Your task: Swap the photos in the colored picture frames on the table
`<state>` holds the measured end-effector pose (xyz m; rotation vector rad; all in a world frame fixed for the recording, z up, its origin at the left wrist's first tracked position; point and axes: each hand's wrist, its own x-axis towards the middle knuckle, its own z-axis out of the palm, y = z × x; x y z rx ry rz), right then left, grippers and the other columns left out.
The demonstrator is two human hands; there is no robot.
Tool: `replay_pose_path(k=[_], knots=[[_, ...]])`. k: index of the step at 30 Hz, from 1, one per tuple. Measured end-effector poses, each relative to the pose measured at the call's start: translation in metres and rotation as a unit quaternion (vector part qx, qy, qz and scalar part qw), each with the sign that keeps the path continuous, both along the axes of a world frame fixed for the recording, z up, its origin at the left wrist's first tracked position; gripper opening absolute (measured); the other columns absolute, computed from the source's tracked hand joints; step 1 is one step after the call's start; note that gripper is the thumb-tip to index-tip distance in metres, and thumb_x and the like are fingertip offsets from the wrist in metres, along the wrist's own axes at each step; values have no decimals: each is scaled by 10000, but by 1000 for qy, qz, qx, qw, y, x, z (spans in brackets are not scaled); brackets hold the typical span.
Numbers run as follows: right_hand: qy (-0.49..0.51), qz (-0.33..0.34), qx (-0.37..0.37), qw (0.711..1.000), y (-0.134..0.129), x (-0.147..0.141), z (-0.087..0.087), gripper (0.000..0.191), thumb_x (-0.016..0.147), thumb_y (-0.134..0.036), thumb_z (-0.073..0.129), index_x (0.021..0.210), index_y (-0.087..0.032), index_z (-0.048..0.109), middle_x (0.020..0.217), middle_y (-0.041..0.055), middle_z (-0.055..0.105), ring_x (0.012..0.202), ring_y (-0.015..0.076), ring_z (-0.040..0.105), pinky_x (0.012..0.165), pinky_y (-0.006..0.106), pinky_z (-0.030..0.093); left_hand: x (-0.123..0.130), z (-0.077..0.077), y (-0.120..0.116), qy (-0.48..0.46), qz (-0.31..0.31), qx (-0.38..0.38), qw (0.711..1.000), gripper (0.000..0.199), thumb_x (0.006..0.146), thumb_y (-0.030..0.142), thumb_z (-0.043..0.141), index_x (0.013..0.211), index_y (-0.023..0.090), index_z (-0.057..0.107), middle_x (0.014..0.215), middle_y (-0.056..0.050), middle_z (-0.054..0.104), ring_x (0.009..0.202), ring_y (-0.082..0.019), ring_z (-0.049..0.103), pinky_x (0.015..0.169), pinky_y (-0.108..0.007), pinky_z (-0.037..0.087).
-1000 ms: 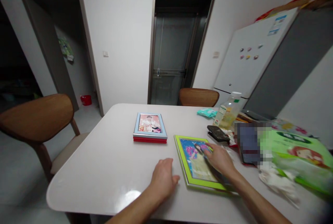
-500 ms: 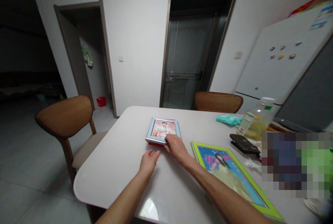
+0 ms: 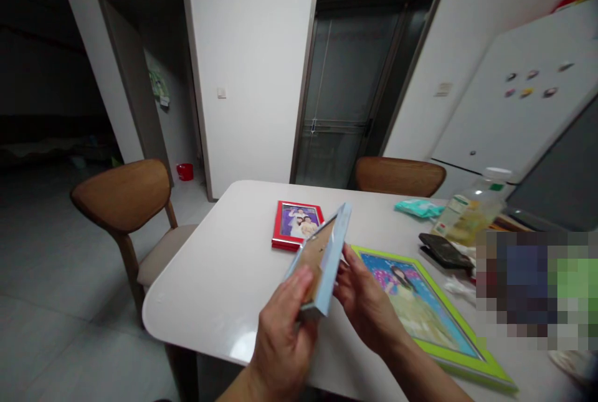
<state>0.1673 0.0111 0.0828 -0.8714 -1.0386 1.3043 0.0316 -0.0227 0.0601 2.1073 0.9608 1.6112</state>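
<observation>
A light blue picture frame [image 3: 332, 262] is tilted up above the table, its brown backing turned toward the left. My left hand [image 3: 286, 327] grips its lower left part, thumb on the backing. Behind its right side is my right hand [image 3: 367, 299], fingers curled near the frame's face; whether they press on it is hard to tell. On the table beyond lies a red picture frame [image 3: 279, 224] with a photo of people, partly covered by the blue one. A large lime-green frame [image 3: 486, 364] with a picture of a figure in a yellow dress lies to the right.
The white table [image 3: 200, 290] has a bottle [image 3: 467, 209], a teal packet [image 3: 419, 207] and a black wallet-like item [image 3: 445, 252] at its right. Wooden chairs stand at the left [image 3: 126, 196] and far side [image 3: 402, 176]. A blurred patch hides the right edge.
The blue frame has been lifted off the red one, brought nearer and turned to show its back. My left hand now holds it, and my right hand has moved right. The view has shifted slightly.
</observation>
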Motion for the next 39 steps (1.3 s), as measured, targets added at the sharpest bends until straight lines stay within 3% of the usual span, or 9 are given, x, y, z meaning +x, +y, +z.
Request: replay_pose_path(k=[4,9,13,16,20,24,27,32,39], knots=[[99,25,-81,991,-15,6,-2,477,709,-414,511,1132,-198,471,962,57,640,877,225,585,816,374,411,-7,-4,-17,226,9,211,951,360,772,99,375,1115,24,457,1115,-206,543,1100,-259,441,856,-349,445],[55,86,-132,986,-18,17,-28,408,681,-265,542,1079,-180,515,909,53,659,818,207,604,785,353,423,0,-28,-25,345,81,267,896,257,830,108,342,972,73,553,944,-135,652,907,-234,588,675,-262,540],[-40,103,-110,988,-9,20,-42,454,643,-235,518,1092,-167,500,875,54,664,746,195,613,723,331,440,4,-44,-27,381,93,227,891,283,848,144,314,1010,126,546,1011,-80,631,928,-207,582,671,-247,540],[-207,50,-80,974,2,23,-53,535,630,-210,475,1159,-151,426,810,35,659,674,175,601,641,292,447,4,-50,-25,408,80,198,888,290,846,167,311,1014,134,545,1031,-70,623,936,-204,579,685,-258,538],[-471,-47,-30,881,14,28,-71,589,613,-196,457,1188,-89,393,743,45,628,623,161,559,616,271,427,6,-60,-23,432,55,160,886,274,839,175,336,1017,127,539,1052,-80,611,968,-215,561,717,-286,531],[-599,-73,14,797,15,28,-79,546,646,-225,439,1164,-54,433,888,117,589,772,192,545,730,301,409,7,-65,-19,448,12,94,889,265,820,170,390,1042,117,526,1113,-99,568,1037,-228,509,791,-311,497],[-645,-71,49,759,13,26,-78,464,671,-219,420,1111,-89,488,950,125,546,850,203,525,784,313,391,1,-57,-16,452,-27,-8,892,329,769,229,489,1081,124,506,1172,-103,522,1087,-230,464,873,-339,439],[-663,-68,93,739,14,22,-75,347,678,-197,434,996,-161,569,1167,117,426,1057,213,430,893,303,321,-30,-39,-12,449,17,-167,878,558,649,322,626,1138,111,458,1247,-159,428,1150,-288,379,946,-486,308],[-681,-64,85,725,26,12,-74,251,732,-190,401,837,-189,630,999,79,495,851,156,515,752,241,375,-50,-40,-14,399,8,-204,894,272,651,278,629,886,167,551,1228,-123,466,1172,-246,358,986,-461,237]])
